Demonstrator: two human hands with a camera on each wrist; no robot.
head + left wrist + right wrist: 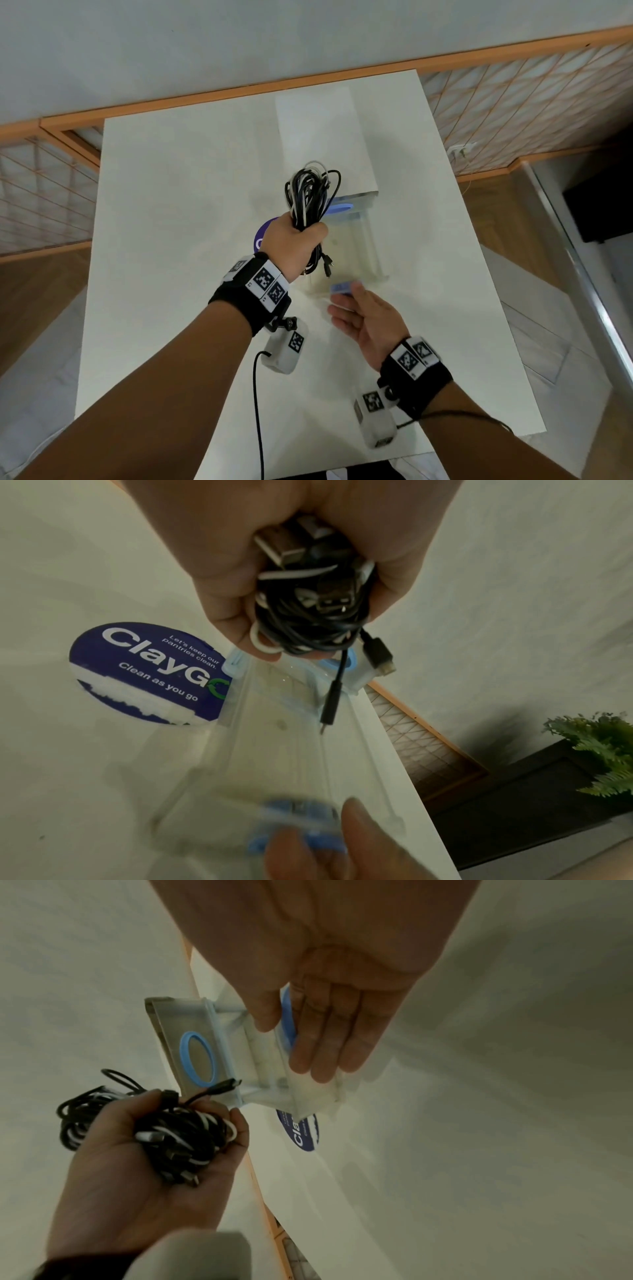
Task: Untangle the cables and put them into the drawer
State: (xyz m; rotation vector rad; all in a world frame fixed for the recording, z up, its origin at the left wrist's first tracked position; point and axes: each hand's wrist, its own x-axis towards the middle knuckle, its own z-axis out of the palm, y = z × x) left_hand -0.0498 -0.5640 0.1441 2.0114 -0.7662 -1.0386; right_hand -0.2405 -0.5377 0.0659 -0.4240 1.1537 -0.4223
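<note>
My left hand grips a tangled bundle of black and white cables above the far end of a clear drawer. Loose plug ends dangle over the drawer's inside. The drawer is pulled out toward me from a clear drawer unit on the white table. My right hand pinches the drawer's blue ring handle, thumb on top and straight fingers against the front face. In the right wrist view the right hand hides much of that handle, with the cables at lower left.
A round blue sticker lies on the table just left of the drawer. A second blue ring shows on the unit's front above the drawer. A wooden lattice rail and the wall run behind the table. A green plant stands beyond the table's right edge.
</note>
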